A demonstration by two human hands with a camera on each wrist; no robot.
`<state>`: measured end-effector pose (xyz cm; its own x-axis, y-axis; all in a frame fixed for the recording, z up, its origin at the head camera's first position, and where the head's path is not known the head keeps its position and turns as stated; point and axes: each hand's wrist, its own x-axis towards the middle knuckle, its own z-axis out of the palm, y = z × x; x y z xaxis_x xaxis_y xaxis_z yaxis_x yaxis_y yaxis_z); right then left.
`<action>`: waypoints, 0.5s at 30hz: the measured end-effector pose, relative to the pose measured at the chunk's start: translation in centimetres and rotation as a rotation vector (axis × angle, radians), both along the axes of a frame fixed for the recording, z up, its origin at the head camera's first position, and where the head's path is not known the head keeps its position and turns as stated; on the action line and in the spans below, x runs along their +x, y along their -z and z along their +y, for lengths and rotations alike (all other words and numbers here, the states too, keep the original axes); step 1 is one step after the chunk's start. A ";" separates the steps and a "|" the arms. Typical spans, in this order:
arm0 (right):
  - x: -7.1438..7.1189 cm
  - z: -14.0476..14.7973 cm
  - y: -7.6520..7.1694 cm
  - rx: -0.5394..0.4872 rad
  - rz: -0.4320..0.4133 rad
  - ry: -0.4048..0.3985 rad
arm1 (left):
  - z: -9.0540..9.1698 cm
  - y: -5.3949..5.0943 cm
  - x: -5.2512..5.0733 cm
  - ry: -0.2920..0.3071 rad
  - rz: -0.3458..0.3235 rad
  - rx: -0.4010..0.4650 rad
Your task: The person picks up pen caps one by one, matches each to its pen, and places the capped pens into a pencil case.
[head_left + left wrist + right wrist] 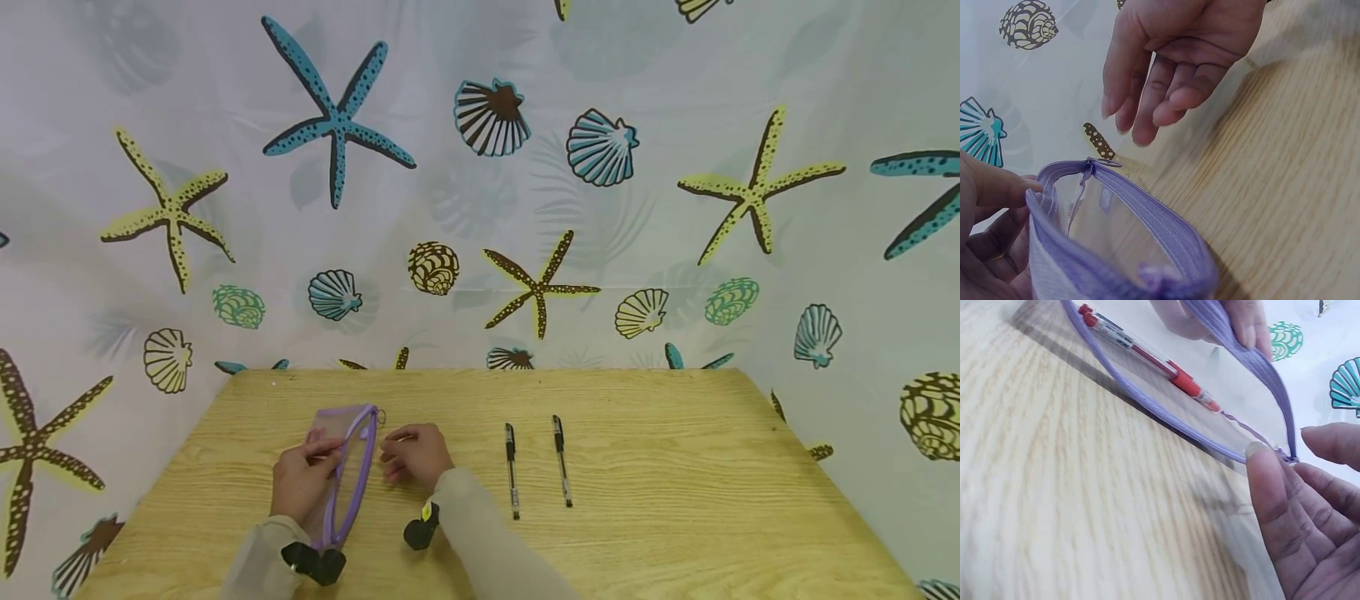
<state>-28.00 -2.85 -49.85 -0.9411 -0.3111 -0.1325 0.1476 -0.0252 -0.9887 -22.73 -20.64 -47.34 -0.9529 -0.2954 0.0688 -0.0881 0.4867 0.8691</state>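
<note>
A see-through zip pouch with purple edging (pixel 365 479) lies on the table, its mouth spread wide. My left hand (pixel 302 482) pinches one side of that mouth between thumb and fingers. Just right of the zipper end, my right hand (pixel 420 455) hovers with loosely bent fingers and nothing in them; the left wrist view shows a gap between its fingertips and the zipper pull (pixel 1108 163). Inside the pouch, the right wrist view reveals a clear pen with red parts (pixel 1183 380). Two red ends show there, so a second pen may lie alongside.
Two black-capped clear pens (pixel 512 471) (pixel 562 461) lie roughly parallel on the wooden table (pixel 675 483), right of my right hand. A curtain (pixel 480 200) printed with starfish and shells hangs behind the table and along both sides.
</note>
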 end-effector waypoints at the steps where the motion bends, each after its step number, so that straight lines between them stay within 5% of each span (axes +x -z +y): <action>1: 0.0 0.2 0.0 0.001 0.008 -0.002 | 0.0 0.0 0.0 -0.001 0.000 -0.001; 15: 0.1 3.1 0.3 0.016 0.038 0.014 | -0.1 0.4 0.0 -0.004 0.002 0.012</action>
